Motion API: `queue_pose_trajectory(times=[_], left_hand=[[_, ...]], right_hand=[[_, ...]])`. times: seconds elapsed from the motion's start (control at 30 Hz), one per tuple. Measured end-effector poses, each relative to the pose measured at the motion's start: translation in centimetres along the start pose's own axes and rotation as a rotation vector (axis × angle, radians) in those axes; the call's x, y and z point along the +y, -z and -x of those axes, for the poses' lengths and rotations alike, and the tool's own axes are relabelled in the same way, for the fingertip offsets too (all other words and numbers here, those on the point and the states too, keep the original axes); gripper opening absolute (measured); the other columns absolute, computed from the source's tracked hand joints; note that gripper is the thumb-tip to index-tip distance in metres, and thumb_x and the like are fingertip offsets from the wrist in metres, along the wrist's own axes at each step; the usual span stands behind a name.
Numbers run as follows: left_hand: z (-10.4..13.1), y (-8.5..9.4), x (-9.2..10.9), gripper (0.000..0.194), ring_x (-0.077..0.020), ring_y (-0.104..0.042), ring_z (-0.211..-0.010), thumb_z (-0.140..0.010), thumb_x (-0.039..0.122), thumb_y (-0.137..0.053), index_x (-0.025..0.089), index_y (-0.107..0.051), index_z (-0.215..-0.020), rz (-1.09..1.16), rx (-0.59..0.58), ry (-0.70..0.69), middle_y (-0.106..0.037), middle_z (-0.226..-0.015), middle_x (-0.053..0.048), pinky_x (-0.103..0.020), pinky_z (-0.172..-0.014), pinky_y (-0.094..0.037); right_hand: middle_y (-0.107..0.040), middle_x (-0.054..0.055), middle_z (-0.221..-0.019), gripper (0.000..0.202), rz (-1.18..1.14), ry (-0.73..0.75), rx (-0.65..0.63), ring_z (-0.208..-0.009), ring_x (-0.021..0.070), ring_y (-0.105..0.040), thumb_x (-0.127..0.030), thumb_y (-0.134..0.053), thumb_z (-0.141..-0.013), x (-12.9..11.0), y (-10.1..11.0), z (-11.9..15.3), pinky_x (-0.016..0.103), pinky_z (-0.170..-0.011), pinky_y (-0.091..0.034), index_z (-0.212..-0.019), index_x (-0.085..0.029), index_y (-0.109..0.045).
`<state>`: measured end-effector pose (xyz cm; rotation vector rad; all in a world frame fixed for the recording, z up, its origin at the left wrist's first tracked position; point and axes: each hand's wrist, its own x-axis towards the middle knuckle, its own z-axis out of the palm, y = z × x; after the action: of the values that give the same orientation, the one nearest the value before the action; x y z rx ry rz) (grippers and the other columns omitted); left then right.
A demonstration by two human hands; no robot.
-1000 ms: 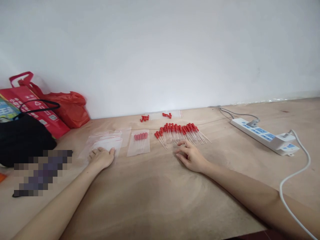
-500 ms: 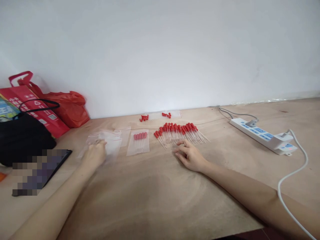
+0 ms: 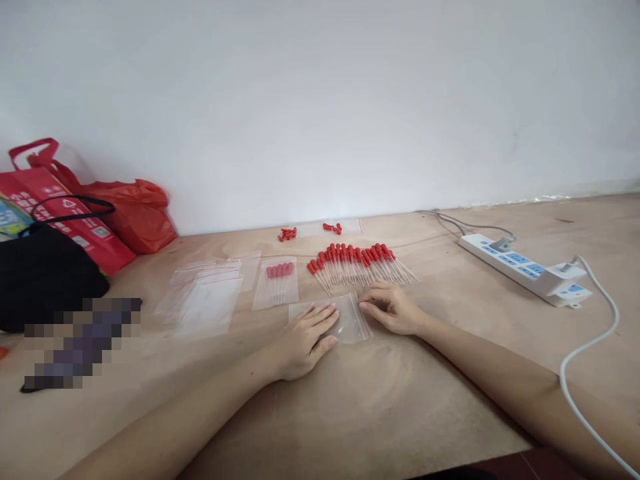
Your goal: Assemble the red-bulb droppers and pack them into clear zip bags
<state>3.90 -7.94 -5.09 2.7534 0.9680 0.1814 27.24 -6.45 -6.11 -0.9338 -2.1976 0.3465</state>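
A clear zip bag [image 3: 350, 323] lies flat on the wooden table, its red-lined zip end to the right. My left hand [image 3: 311, 337] rests on the bag with its fingers spread. At the zip end, the curled fingers of my right hand [image 3: 390, 308] pinch the bag's edge. Just beyond my right hand is a row of droppers [image 3: 355, 263] with red bulbs and clear stems. Left of the row, a filled zip bag [image 3: 275, 283] contains several red-topped droppers. Further left lies a stack of zip bags [image 3: 210, 297].
Loose red bulbs [image 3: 287, 235] and another clear bag [image 3: 310, 229] lie near the wall. A white power strip [image 3: 525, 267] with a white cable is at the right. Red bags [image 3: 143, 213], a black bag [image 3: 50, 277] and a blurred-out phone-like object [image 3: 83, 347] are at the left.
My left hand has moved right from the bag stack to the space before my right hand, bringing one bag with it. My right hand has closed on that bag's zip end.
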Motion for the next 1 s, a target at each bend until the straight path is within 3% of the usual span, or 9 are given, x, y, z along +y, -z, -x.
queue_pose_trajectory(times=[0.2,0.53,0.7,0.83,1.0], left_hand=[[0.4,-0.1,-0.7,0.05,-0.0191,-0.02,-0.13,-0.09,0.041,-0.029,0.017,-0.028,-0.133,0.017,-0.001,0.004,-0.024,-0.14,-0.008,-0.042,-0.107,-0.018],[0.4,-0.7,-1.1,0.052,-0.0195,-0.021,-0.13,-0.089,0.043,-0.03,0.017,-0.027,-0.134,0.029,0.024,-0.013,-0.026,-0.14,-0.008,-0.042,-0.106,-0.019],[0.3,-0.6,-1.0,0.052,-0.0192,-0.02,-0.13,-0.089,0.043,-0.029,0.016,-0.027,-0.134,0.021,0.011,-0.006,-0.026,-0.14,-0.009,-0.041,-0.106,-0.018],[0.2,-0.4,-0.7,0.052,-0.0187,-0.022,-0.129,-0.089,0.041,-0.031,0.014,-0.028,-0.133,0.041,0.011,0.012,-0.027,-0.139,-0.009,-0.041,-0.107,-0.018],[1.1,1.0,-0.6,0.049,-0.0175,-0.022,-0.129,-0.09,0.034,-0.031,0.017,-0.022,-0.136,0.109,-0.012,0.054,-0.023,-0.141,-0.007,-0.038,-0.105,-0.024]], right_hand=[[-0.059,0.005,-0.071,0.025,-0.013,0.056,-0.092,-0.07,0.0137,-0.053,-0.027,-0.047,-0.082,-0.2,0.6,0.2,0.028,-0.066,-0.042,-0.064,-0.016,-0.06],[-0.063,0.006,-0.081,0.019,-0.114,0.101,-0.12,-0.077,0.015,-0.056,-0.03,-0.051,-0.081,-0.3,1.0,0.6,0.031,-0.072,-0.044,-0.083,-0.019,-0.066],[-0.064,0.008,-0.092,0.025,-0.183,0.203,-0.275,-0.092,0.0171,-0.055,-0.033,-0.053,-0.079,-0.9,0.9,0.3,0.034,-0.084,-0.041,-0.094,-0.017,-0.064],[-0.056,0.01,-0.114,0.041,-0.125,0.265,-0.423,-0.111,0.0194,-0.046,-0.036,-0.057,-0.076,-1.4,0.6,0.3,0.041,-0.098,-0.027,-0.113,-0.019,-0.056],[-0.04,0.009,-0.131,0.029,-0.085,0.217,-0.441,-0.12,0.0214,-0.037,-0.034,-0.055,-0.077,-1.2,1.0,0.5,0.044,-0.099,-0.023,-0.105,-0.026,-0.062]])
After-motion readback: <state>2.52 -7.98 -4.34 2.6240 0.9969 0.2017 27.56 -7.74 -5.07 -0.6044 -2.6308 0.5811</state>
